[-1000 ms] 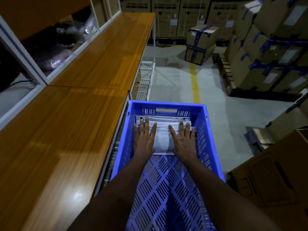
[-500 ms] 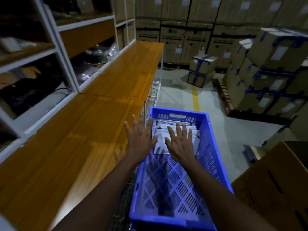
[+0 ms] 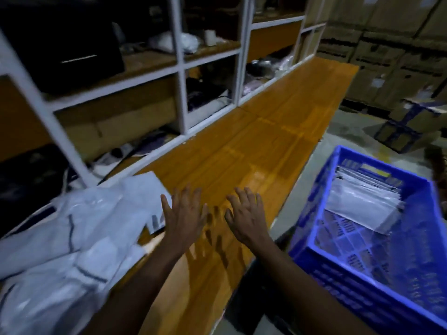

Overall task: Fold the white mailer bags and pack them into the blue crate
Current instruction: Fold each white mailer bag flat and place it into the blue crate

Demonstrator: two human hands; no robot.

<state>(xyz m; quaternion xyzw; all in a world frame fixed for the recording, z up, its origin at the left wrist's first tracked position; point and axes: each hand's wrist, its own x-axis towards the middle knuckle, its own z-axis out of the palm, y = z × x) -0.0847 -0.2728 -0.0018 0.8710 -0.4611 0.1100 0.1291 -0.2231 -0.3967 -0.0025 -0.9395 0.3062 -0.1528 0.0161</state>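
Note:
A loose pile of white mailer bags [image 3: 72, 243] lies on the wooden table [image 3: 254, 151] at the left. My left hand [image 3: 185, 218] hovers flat with spread fingers at the pile's right edge, holding nothing. My right hand [image 3: 245, 217] is beside it over bare wood, fingers spread and empty. The blue crate [image 3: 362, 281] stands off the table's right edge, with a stack of folded white bags [image 3: 362, 204] leaning against its far end. The view is blurred by motion.
White-framed shelves [image 3: 183, 68] with dark clutter back the table on the left. Stacked cardboard boxes [image 3: 387, 56] fill the far right, and one strapped box [image 3: 406, 126] sits on the concrete floor beyond the crate.
Both hands left the folded bags in the crate and swung left over the table. The view turned left, bringing the unfolded pile into sight.

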